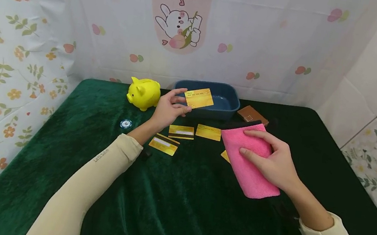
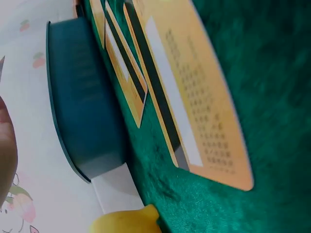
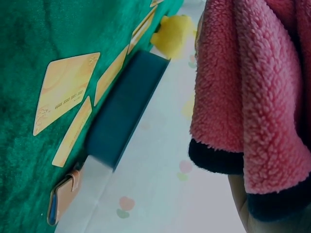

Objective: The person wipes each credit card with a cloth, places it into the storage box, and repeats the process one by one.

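My left hand [image 1: 171,109] pinches a gold bank card [image 1: 199,98] by its left end, raised in front of the blue bin [image 1: 226,98]. In my right hand [image 1: 275,159] is a folded pink cloth [image 1: 241,158], gripped between thumb and fingers; its fleecy side and dark edging show in the right wrist view. More gold cards lie on the green cloth below: two striped ones [image 1: 164,144], a plain-faced card [image 1: 209,132], and one [image 1: 225,156] partly hidden by the pink cloth. Only a sliver of the left hand [image 2: 7,148] appears in the left wrist view.
A yellow piggy bank [image 1: 144,94] stands left of the bin, with a blue-and-white poker chip [image 1: 125,124] in front of it. To the bin's right lies a brown wallet [image 1: 252,115]. Dark green fabric [image 1: 167,212] covers the table, and a printed curtain [image 1: 252,33] hangs behind.
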Demonstrator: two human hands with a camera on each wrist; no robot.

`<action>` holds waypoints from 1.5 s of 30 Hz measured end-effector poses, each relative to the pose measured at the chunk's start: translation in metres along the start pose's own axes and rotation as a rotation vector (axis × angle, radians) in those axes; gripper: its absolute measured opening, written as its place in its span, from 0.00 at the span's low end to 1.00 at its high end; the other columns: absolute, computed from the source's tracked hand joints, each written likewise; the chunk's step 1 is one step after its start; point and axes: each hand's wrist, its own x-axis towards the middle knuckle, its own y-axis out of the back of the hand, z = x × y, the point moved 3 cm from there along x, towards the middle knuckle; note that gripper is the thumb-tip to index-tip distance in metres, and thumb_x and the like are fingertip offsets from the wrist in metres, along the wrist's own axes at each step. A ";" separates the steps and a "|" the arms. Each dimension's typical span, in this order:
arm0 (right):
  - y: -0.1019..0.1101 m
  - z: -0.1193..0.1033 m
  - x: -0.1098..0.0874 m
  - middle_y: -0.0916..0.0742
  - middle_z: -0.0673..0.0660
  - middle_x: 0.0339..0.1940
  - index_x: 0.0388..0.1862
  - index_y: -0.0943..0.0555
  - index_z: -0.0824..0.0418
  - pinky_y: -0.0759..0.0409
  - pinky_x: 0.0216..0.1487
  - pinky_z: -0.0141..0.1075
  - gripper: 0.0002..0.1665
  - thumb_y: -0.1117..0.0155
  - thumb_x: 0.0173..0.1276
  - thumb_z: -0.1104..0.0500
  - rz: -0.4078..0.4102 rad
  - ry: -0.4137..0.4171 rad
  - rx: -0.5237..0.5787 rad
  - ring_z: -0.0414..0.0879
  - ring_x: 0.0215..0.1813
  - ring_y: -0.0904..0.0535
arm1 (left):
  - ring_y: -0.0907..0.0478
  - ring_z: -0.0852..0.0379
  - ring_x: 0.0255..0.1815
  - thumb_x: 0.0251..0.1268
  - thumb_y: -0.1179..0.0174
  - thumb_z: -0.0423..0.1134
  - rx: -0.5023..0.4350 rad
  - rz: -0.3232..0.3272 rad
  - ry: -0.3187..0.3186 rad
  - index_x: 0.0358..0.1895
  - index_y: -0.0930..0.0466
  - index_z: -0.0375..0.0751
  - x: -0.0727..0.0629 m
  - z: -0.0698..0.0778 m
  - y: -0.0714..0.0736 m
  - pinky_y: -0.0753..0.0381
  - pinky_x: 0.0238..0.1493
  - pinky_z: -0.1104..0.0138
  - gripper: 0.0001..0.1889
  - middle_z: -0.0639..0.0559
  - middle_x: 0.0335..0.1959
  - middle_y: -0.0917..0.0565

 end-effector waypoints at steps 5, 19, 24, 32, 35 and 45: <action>-0.001 0.000 0.000 0.19 0.52 0.43 0.59 0.20 0.59 0.16 0.29 0.37 0.23 0.30 0.65 0.64 -0.004 -0.006 0.005 0.47 0.33 0.18 | 0.15 0.48 0.45 0.64 0.35 0.27 0.049 0.017 0.051 0.71 0.33 0.39 0.010 -0.005 0.004 0.15 0.41 0.67 0.31 0.37 0.51 0.17; -0.002 0.005 0.002 0.19 0.54 0.44 0.59 0.20 0.59 0.16 0.29 0.37 0.23 0.31 0.65 0.64 -0.018 -0.022 0.017 0.48 0.33 0.18 | 0.18 0.46 0.53 0.66 0.37 0.28 0.102 0.058 0.194 0.73 0.36 0.40 0.026 -0.020 0.014 0.17 0.49 0.63 0.32 0.39 0.57 0.20; -0.003 0.005 0.003 0.19 0.55 0.44 0.60 0.21 0.58 0.16 0.29 0.38 0.23 0.31 0.65 0.63 -0.028 -0.031 0.025 0.49 0.33 0.17 | 0.18 0.46 0.53 0.65 0.37 0.27 0.114 0.066 0.212 0.73 0.36 0.40 0.030 -0.023 0.014 0.17 0.51 0.62 0.32 0.39 0.57 0.20; -0.004 0.007 0.004 0.19 0.54 0.45 0.60 0.21 0.59 0.16 0.30 0.38 0.24 0.31 0.65 0.64 -0.040 -0.029 0.027 0.48 0.35 0.18 | 0.18 0.45 0.52 0.66 0.37 0.26 0.108 0.061 0.222 0.73 0.36 0.42 0.037 -0.029 0.018 0.17 0.52 0.60 0.33 0.40 0.58 0.22; -0.004 0.007 0.004 0.19 0.54 0.45 0.60 0.21 0.59 0.16 0.30 0.38 0.24 0.31 0.65 0.64 -0.040 -0.022 0.028 0.48 0.35 0.18 | 0.18 0.45 0.53 0.66 0.38 0.27 0.129 0.051 0.225 0.74 0.36 0.42 0.039 -0.030 0.020 0.17 0.53 0.59 0.33 0.40 0.59 0.23; -0.004 0.008 0.005 0.19 0.55 0.44 0.60 0.21 0.58 0.16 0.29 0.38 0.24 0.31 0.65 0.64 -0.047 -0.026 0.033 0.49 0.34 0.18 | 0.21 0.47 0.55 0.66 0.38 0.27 0.237 0.056 0.206 0.71 0.33 0.40 0.040 -0.030 0.022 0.19 0.56 0.59 0.30 0.40 0.63 0.27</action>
